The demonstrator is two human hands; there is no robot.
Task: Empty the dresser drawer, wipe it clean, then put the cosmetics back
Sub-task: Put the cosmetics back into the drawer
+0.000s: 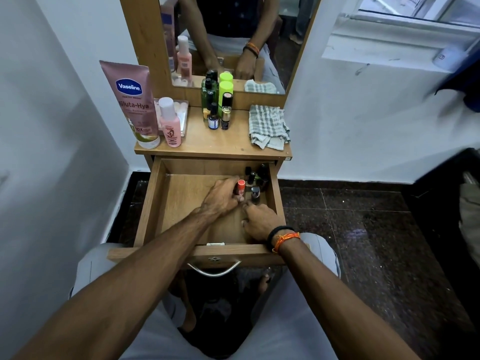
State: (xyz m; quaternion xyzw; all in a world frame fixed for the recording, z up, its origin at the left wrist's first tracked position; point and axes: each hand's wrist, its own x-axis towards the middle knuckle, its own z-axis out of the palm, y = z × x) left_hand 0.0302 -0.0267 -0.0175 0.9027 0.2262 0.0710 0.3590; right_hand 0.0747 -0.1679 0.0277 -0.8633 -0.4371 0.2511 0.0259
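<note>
Drawer pulled open, small bottles upright in its far right corner. Left hand grips the red-capped bottle just ahead; right hand, nearer the front, fingers curled, grip unclear.

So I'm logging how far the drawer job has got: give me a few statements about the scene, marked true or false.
1. The drawer is pulled open. True.
2. The checked cloth lies inside the drawer. False: it lies on the dresser top, right side.
3. The left hand grips a red-capped bottle. True.
4. The small bottles sit in the drawer's left half. False: they cluster at its far right corner.
5. The Vaseline tube lies flat. False: it stands upright, cap down.
</note>
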